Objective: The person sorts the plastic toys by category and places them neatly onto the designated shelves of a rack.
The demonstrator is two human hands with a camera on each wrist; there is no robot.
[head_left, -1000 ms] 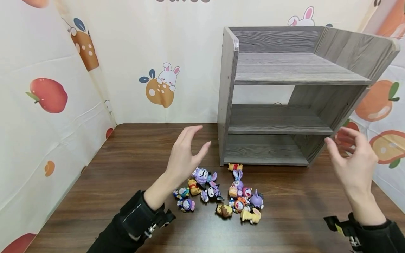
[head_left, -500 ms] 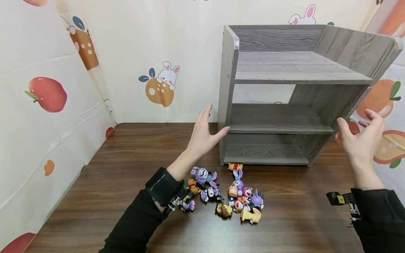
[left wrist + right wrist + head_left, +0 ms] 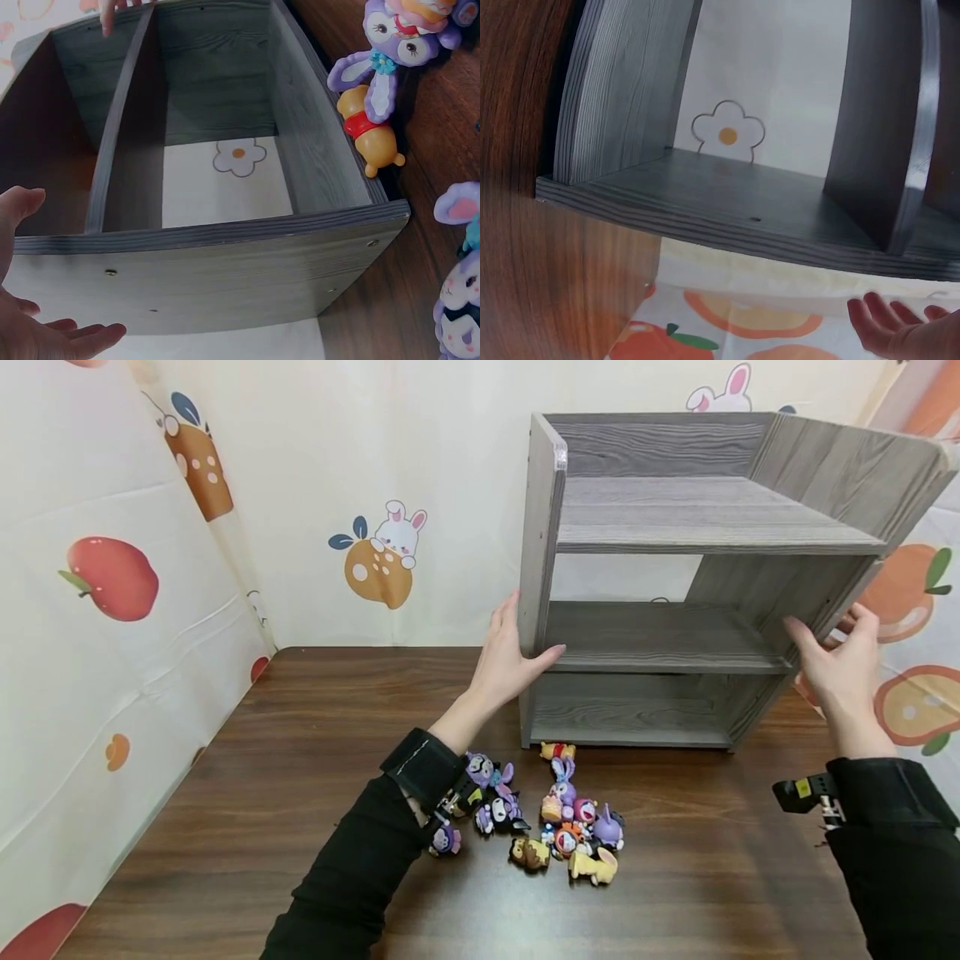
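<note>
A grey wood-grain shelf unit point(image 3: 720, 514) with three levels stands at the back right of the table. My left hand point(image 3: 504, 664) is at its left side panel, fingers straight along the outer face and thumb reaching past the front edge. In the left wrist view, thumb and fingers are spread around that panel point(image 3: 210, 277). On the other side, my right hand point(image 3: 843, 672) has its thumb at the front edge of the right panel and its loosely bent fingers outside. The right wrist view shows those fingers point(image 3: 885, 319) apart from the panel point(image 3: 727, 232). Neither hand holds anything.
Several small toy figures lie in front of the shelf unit, among them a yellow bear point(image 3: 557, 751), a purple rabbit point(image 3: 563, 772) and a lion point(image 3: 529, 853). My left forearm point(image 3: 375, 843) covers some of them. A printed curtain point(image 3: 300, 485) closes off the back.
Both hands have moved forward to the shelf unit's sides, the left one up and right, the right one up and then inward. The figures and shelf unit have not moved.
</note>
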